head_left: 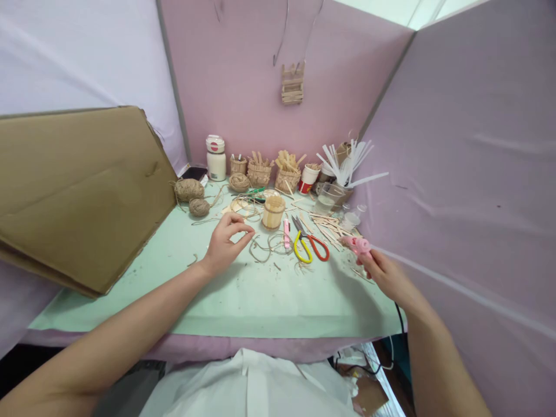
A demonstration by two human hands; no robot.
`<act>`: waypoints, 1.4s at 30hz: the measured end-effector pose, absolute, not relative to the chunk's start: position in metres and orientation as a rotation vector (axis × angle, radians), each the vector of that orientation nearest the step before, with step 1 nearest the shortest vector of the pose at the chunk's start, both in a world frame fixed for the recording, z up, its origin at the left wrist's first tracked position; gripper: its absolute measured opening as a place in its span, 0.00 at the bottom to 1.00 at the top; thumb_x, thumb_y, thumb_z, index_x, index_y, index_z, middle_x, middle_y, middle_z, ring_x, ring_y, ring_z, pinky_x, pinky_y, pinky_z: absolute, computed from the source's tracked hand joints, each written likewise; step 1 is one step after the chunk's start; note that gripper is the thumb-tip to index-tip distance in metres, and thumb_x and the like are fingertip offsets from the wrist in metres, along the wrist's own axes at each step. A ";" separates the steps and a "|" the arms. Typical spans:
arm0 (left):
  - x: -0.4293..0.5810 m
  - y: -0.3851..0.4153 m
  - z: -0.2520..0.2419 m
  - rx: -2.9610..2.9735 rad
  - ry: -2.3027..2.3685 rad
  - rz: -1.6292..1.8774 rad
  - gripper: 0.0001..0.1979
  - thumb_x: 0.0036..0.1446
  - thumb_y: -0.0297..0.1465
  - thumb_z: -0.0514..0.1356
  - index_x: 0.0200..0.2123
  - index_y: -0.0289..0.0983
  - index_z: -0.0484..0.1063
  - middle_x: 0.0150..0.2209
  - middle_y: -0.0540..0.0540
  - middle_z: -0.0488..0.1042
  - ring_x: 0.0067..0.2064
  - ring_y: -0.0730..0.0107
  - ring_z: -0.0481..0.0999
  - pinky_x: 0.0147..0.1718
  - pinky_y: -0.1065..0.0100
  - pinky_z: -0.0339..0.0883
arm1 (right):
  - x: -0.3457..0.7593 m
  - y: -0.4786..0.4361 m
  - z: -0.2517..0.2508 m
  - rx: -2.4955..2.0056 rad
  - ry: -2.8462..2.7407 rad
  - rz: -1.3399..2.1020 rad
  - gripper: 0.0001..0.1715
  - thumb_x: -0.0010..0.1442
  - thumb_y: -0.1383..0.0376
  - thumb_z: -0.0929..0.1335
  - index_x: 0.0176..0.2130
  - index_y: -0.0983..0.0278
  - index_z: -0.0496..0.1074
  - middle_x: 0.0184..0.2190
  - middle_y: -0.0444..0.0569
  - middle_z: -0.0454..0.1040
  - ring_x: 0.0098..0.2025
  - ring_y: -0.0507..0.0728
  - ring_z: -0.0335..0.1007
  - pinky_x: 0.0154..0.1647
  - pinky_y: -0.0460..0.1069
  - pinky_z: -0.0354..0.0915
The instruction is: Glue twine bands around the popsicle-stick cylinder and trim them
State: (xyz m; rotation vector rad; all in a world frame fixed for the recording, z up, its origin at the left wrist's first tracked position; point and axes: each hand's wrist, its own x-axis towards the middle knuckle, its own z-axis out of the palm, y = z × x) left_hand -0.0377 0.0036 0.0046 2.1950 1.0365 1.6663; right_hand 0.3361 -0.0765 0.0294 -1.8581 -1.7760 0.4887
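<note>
My right hand (pixel 384 275) is wrapped round a pink glue gun (pixel 359 245) at the right of the table, its nozzle pointing left toward loose wooden sticks (pixel 329 227). Thumb and forefinger of my left hand (pixel 226 242) meet in a pinch above the table; anything between them is too small to make out. Just beyond it stands a small round wooden-stick cup (pixel 273 212), upright, with twine round its top and base. Loose twine (pixel 260 250) lies in curls in front of the cup. Scissors (pixel 309 243) with one yellow and one red handle lie beside a pink cutter (pixel 286 233).
Twine balls (pixel 189 189) sit back left near a leaning cardboard sheet (pixel 87 197). A white jar (pixel 216 159), stick-filled baskets (pixel 287 178), a red-and-white cup (pixel 308 179) and white glue sticks (pixel 347 162) line the back. A small wooden piece (pixel 292 87) hangs on the wall.
</note>
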 end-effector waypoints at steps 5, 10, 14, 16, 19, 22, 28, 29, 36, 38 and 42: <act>-0.030 0.014 0.014 1.855 1.077 1.493 0.07 0.51 0.36 0.63 0.28 0.38 0.76 0.33 0.46 0.69 0.39 0.67 0.71 0.35 0.67 0.67 | 0.373 -0.065 -0.003 -2.187 -1.749 0.220 0.21 0.61 0.52 0.59 0.40 0.64 0.70 0.33 0.54 0.76 0.34 0.61 0.72 0.31 0.50 0.63; -0.023 0.030 0.018 1.751 1.146 1.360 0.09 0.47 0.37 0.64 0.25 0.38 0.75 0.33 0.46 0.72 0.40 0.65 0.71 0.37 0.66 0.67 | 0.376 -0.063 -0.029 -2.242 -1.941 -0.098 0.19 0.62 0.55 0.60 0.37 0.67 0.70 0.35 0.59 0.74 0.39 0.65 0.71 0.38 0.53 0.62; -0.018 0.040 0.017 1.764 1.179 1.304 0.09 0.45 0.37 0.64 0.25 0.38 0.75 0.32 0.46 0.74 0.39 0.64 0.72 0.42 0.63 0.65 | 0.371 -0.068 -0.028 -2.356 -1.951 -0.224 0.20 0.62 0.56 0.62 0.43 0.69 0.71 0.40 0.64 0.73 0.43 0.68 0.69 0.41 0.57 0.63; -0.015 0.043 0.016 1.759 1.186 1.282 0.09 0.45 0.38 0.65 0.25 0.38 0.75 0.31 0.46 0.75 0.39 0.64 0.72 0.43 0.63 0.64 | 0.365 -0.069 -0.015 -2.419 -1.903 -0.230 0.23 0.60 0.54 0.64 0.45 0.69 0.71 0.43 0.67 0.71 0.45 0.72 0.68 0.41 0.60 0.64; -0.010 0.048 0.013 1.740 1.197 1.259 0.10 0.44 0.38 0.65 0.25 0.38 0.76 0.31 0.46 0.75 0.38 0.63 0.72 0.43 0.63 0.63 | 0.342 -0.058 0.009 -2.160 -1.908 -0.143 0.28 0.59 0.55 0.65 0.54 0.67 0.66 0.49 0.65 0.70 0.51 0.71 0.66 0.47 0.61 0.63; -0.005 0.053 0.010 1.685 1.205 1.266 0.10 0.43 0.39 0.65 0.25 0.37 0.76 0.31 0.46 0.75 0.38 0.63 0.72 0.42 0.63 0.63 | 0.297 -0.024 0.025 -1.712 -1.985 0.083 0.39 0.56 0.53 0.68 0.61 0.64 0.57 0.56 0.62 0.66 0.56 0.67 0.64 0.55 0.60 0.60; -0.005 0.058 0.003 1.614 1.176 1.388 0.09 0.44 0.38 0.65 0.25 0.37 0.75 0.32 0.46 0.75 0.40 0.63 0.72 0.47 0.61 0.62 | 0.204 0.068 0.012 -1.469 -1.884 0.575 0.66 0.41 0.56 0.76 0.66 0.64 0.38 0.61 0.64 0.60 0.59 0.65 0.63 0.56 0.58 0.60; -0.006 0.058 0.003 1.607 1.172 1.413 0.09 0.44 0.38 0.65 0.24 0.38 0.76 0.34 0.45 0.75 0.41 0.63 0.72 0.49 0.61 0.61 | 0.195 0.077 0.007 -1.502 -1.876 0.585 0.67 0.40 0.57 0.77 0.66 0.64 0.39 0.61 0.64 0.60 0.59 0.65 0.62 0.58 0.59 0.58; -0.009 0.059 0.000 1.547 1.181 1.456 0.09 0.43 0.38 0.66 0.26 0.38 0.77 0.41 0.43 0.75 0.47 0.62 0.71 0.54 0.59 0.58 | 0.165 0.085 -0.013 -1.661 -1.881 0.504 0.50 0.43 0.51 0.74 0.56 0.64 0.50 0.50 0.57 0.73 0.58 0.65 0.65 0.64 0.66 0.31; -0.010 0.060 -0.001 1.520 1.184 1.462 0.10 0.42 0.38 0.66 0.25 0.38 0.77 0.40 0.43 0.75 0.47 0.61 0.72 0.54 0.58 0.58 | 0.160 0.083 -0.012 -1.689 -1.850 0.501 0.45 0.44 0.51 0.73 0.53 0.64 0.52 0.47 0.55 0.75 0.56 0.64 0.66 0.64 0.66 0.33; -0.012 0.061 0.000 1.474 1.160 1.479 0.10 0.41 0.38 0.66 0.24 0.37 0.76 0.40 0.43 0.75 0.47 0.61 0.72 0.54 0.57 0.59 | 0.154 0.075 0.000 -1.699 -1.768 0.539 0.41 0.44 0.48 0.72 0.50 0.63 0.55 0.45 0.55 0.75 0.51 0.64 0.70 0.58 0.61 0.53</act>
